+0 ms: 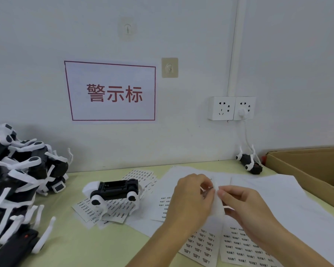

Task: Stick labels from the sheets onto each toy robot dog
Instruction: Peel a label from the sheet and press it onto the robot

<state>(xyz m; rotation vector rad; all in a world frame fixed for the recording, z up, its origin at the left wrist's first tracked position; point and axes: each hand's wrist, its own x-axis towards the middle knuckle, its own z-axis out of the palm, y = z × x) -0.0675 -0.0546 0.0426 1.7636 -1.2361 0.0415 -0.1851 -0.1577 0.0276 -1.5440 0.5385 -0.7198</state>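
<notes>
A black and white toy robot dog lies on its back on label sheets left of centre. Over the middle of the table, my left hand and my right hand meet on a raised white label sheet. Both hands pinch this sheet near its top edge. More label sheets with rows of small black printed labels lie flat under my forearms. A big pile of toy dogs fills the left side. One single toy dog lies by the wall at the back right.
An open cardboard box stands at the right edge of the green table. Blank white backing sheets spread in front of the box. A wall socket with a white plug and cable hangs above the single dog.
</notes>
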